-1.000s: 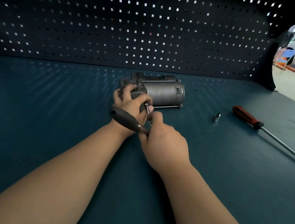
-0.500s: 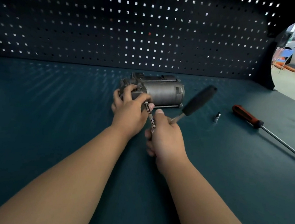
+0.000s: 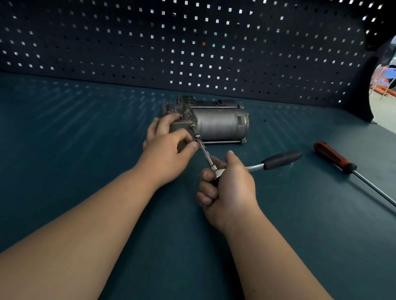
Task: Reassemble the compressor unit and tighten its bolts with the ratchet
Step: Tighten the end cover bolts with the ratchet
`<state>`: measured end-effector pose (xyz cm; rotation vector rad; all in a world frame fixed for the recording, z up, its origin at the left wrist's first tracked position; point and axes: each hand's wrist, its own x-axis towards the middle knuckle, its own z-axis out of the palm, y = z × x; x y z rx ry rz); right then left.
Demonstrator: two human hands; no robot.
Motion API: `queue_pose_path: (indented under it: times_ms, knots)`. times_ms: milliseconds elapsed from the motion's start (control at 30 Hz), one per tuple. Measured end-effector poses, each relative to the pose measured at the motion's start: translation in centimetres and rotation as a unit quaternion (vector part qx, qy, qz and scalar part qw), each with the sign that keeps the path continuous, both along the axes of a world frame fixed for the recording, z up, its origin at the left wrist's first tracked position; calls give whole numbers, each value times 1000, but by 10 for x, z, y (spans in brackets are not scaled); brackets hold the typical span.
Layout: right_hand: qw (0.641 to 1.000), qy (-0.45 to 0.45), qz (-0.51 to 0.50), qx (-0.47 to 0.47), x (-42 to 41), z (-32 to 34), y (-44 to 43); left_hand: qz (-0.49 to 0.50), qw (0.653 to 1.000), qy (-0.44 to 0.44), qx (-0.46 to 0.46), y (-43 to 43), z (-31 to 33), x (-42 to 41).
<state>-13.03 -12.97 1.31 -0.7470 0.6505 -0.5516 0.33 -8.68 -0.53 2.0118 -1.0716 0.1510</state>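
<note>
The compressor unit (image 3: pixel 220 125) is a dull grey metal cylinder lying on its side, with a blocky cast head at its left end and thin rods running along its body. It sits on the teal bench mat (image 3: pixel 63 156), toward the back, near the pegboard (image 3: pixel 156 42). The left hand (image 3: pixel 166 148) grips the head block, fingers curled over it, with the thumb against the slim extension bar (image 3: pixel 202 148). The bar slants from the block's front face down to the ratchet (image 3: pixel 280 159). The right hand (image 3: pixel 229 192) is wrapped round the ratchet's head, just in front of the unit, and the black handle sticks out to the right. A red-handled screwdriver (image 3: pixel 333 157) lies well apart on the right.
</note>
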Motion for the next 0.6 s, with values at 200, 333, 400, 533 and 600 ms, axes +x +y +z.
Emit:
queue_pose_path:
  times_ms: [200,333,400,533,600]
  knots:
    - [877,195,-42,-438,-2,-6,0,-12,990,137,2,-7,10,-16]
    - [789,270,-34,-551,-6,-4,1,3,984,175,-29,-11,14,-21]
    - [719,317,-33,-618,-8,-3,2,17,979,190,-74,-14,15,-25]
    - [587,373,-1,-718,-10,-4,8,40,984,165,-46,-17,13,-22]
    - [593,371,28,-714,-10,-8,9,43,986,158,-36,-15,13,-22]
